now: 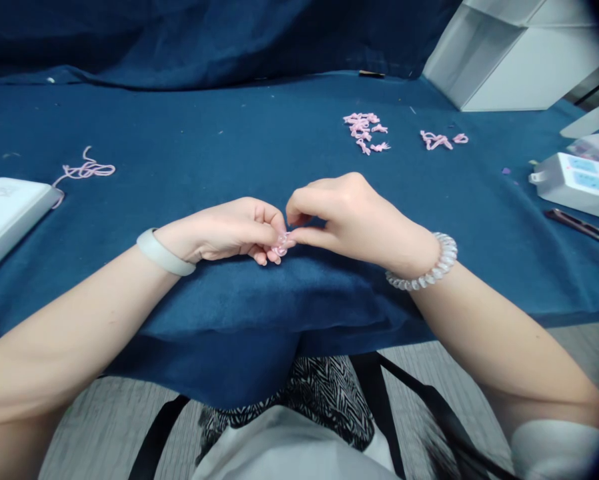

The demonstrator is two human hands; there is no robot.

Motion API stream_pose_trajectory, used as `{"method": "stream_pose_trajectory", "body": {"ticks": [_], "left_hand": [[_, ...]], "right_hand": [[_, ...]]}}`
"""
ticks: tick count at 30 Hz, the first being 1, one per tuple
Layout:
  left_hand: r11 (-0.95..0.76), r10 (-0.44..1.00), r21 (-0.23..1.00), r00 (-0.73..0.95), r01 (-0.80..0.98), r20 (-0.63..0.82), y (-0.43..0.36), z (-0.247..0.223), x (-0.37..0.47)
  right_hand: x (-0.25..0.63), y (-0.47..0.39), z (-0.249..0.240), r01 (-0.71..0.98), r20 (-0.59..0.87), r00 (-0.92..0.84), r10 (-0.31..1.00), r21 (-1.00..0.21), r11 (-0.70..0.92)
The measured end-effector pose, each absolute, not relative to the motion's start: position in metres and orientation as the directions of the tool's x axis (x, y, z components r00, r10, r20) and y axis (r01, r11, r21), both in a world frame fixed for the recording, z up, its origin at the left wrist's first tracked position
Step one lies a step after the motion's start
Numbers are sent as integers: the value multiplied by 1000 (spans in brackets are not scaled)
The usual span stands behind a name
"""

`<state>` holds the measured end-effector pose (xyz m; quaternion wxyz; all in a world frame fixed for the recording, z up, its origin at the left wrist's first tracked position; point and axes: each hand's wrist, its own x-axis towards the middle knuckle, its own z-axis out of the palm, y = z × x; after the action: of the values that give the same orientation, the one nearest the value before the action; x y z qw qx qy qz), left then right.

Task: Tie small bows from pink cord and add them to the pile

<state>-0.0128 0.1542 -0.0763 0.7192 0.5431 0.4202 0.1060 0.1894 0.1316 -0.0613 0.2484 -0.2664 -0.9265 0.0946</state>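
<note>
Near the table's front edge, my left hand (247,230) pinches a small pink knotted cord (279,251) between thumb and fingers. My right hand (347,217) meets it from the right, its thumb and forefinger closed at the cord's end. Fingers cover most of the knot, so its form is hard to make out. Farther back lies a cluster of pink cord knots (362,131), with a smaller group of pink knots (437,139) to its right. A loose length of pink cord (90,169) is at the left, beside a white box.
The white box (17,207) stands at the left edge. On the right are a white case with blue panels (577,179), a dark pen-like tool (584,228) and a large white bin (514,60). Blue cloth (204,147) covers the table.
</note>
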Motion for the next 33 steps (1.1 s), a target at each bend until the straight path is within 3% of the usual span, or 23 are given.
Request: {"method": "stream_pose_trajectory", "body": {"ticks": [11,20,28,33], "left_hand": [[364,533,855,669,370,-517,153,-77,-12],[464,551,830,633,309,-544,154,-75,-10],[467,645,871,616,150,-452,153,-70,-10],[450,689,889,601,83,-405,151,-68,-9]], "right_hand": [[186,132,-62,441,260,-767,587,-451,776],[189,133,-65,375,389,-741,547,-436,818],[192,131,-61,319,494,-698,518,-434,843],[193,128,-59,334,472,-726,500,-392,857]]}}
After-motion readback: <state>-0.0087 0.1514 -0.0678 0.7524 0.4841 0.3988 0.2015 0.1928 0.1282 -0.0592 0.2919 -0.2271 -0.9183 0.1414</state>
